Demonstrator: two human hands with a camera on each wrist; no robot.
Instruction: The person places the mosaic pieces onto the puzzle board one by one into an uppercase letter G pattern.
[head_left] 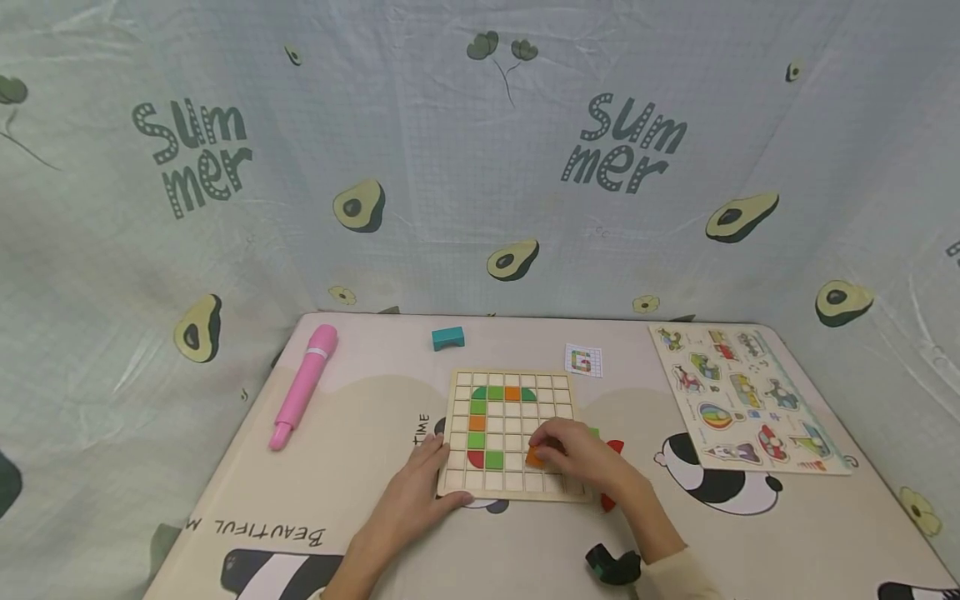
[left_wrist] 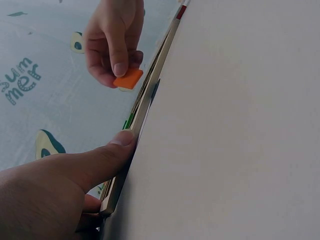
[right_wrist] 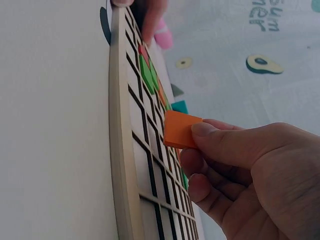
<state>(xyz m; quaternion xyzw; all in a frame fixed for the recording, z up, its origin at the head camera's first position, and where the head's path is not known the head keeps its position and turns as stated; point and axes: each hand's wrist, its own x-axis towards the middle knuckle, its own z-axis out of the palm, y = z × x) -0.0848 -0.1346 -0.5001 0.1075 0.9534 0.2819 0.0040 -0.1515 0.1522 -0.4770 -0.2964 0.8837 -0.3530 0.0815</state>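
Note:
A wooden grid board (head_left: 517, 496) lies in front of me. Along its left and upper cells, green tiles (head_left: 495, 460), orange tiles (head_left: 477, 423) and a red rounded tile (head_left: 476, 459) form a bent line. My left hand (head_left: 415, 492) rests at the board's near left corner, thumb along the front edge and fingers by the left side. Between thumb and fingers, my right hand (head_left: 577, 454) pinches an orange square tile (right_wrist: 181, 129) over the lower right cells. In the right wrist view the tile is tilted above the grid.
Red pieces (head_left: 608, 502) and a green piece (head_left: 595, 432) lie right of the board, partly hidden by my right hand. A small pattern card (head_left: 583, 361) and a teal block (head_left: 447, 337) sit behind. A pink stick (head_left: 303, 387), picture puzzle (head_left: 750, 400) and black curved object (head_left: 613, 566) surround it.

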